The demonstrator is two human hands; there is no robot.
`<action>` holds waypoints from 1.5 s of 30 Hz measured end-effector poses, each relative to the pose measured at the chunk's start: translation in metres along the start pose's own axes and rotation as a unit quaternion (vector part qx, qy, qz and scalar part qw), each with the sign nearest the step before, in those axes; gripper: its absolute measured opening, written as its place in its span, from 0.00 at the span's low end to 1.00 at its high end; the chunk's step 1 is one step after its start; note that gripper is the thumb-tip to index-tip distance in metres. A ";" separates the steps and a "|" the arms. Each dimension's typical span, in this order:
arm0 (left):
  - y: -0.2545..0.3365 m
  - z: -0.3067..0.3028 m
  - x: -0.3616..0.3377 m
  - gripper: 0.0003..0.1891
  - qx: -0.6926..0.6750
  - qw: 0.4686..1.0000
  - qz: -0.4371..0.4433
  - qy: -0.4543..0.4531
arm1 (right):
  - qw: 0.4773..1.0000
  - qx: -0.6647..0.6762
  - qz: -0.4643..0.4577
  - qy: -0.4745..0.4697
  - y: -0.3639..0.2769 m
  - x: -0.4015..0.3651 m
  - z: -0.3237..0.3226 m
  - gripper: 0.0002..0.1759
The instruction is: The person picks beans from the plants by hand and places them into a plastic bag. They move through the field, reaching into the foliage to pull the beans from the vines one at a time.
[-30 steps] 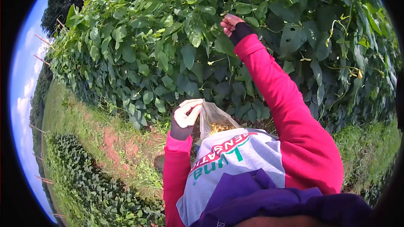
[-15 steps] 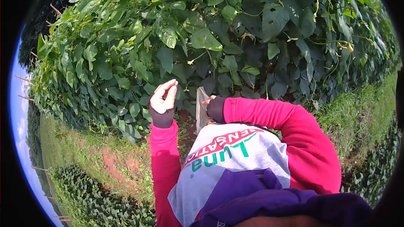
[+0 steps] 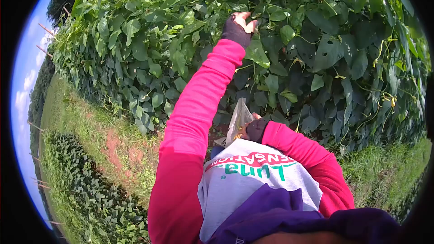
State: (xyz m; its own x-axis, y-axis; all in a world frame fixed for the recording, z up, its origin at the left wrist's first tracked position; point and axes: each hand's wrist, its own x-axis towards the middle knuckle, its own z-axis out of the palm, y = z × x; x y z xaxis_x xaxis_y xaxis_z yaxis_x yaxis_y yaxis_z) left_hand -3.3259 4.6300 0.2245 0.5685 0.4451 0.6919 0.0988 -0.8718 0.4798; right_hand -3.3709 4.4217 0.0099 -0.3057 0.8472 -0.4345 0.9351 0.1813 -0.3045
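My left hand (image 3: 239, 23), in a dark fingerless glove and pink sleeve, reaches up into the leafy bean vines (image 3: 316, 49). Its fingertips touch the leaves, and whatever they grip is hidden among them. My right hand (image 3: 256, 129) is close to my chest and holds the mouth of a clear plastic bag (image 3: 238, 117). The bag has small yellowish pieces inside. Below the hands is a grey printed shirt (image 3: 253, 180).
A tall wall of vines on stakes fills the top and right. A grass strip with bare reddish soil (image 3: 122, 149) runs along the left. Another low crop row (image 3: 77, 185) lies at the lower left, and grass (image 3: 384, 167) is at the right.
My right hand came down from the vines and took the bag. My left hand let go of the bag and rose into the leaves.
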 end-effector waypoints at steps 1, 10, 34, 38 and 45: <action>-0.002 0.006 0.002 0.18 -0.019 0.999 -0.016 0.023 | 1.000 0.013 0.024 -0.013 -0.004 -0.008 -0.010 0.31; 0.007 0.003 -0.003 0.08 -0.034 0.996 -0.051 0.069 | 0.994 -0.103 0.041 0.014 -0.015 -0.012 -0.008 0.25; -0.154 -0.124 -0.028 0.15 -0.211 0.883 -0.207 0.365 | 0.979 -0.095 -0.063 0.169 -0.028 0.011 -0.039 0.24; -0.221 -0.120 0.006 0.16 -0.191 0.851 -0.406 0.272 | 0.974 -0.046 -0.076 0.208 -0.026 0.013 -0.031 0.24; -0.225 -0.132 0.031 0.07 -0.102 0.900 -0.406 0.124 | 0.989 0.025 -0.047 0.141 -0.037 0.007 -0.034 0.21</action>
State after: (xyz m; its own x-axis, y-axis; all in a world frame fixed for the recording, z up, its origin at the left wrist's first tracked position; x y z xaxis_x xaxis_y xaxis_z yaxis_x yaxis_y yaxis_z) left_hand -3.4386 4.8670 0.2090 0.1743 0.9723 0.1560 0.2331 -0.1947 0.9528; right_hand -3.4016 4.4379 0.0470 -0.3219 0.9347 -0.1510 0.8929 0.2466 -0.3768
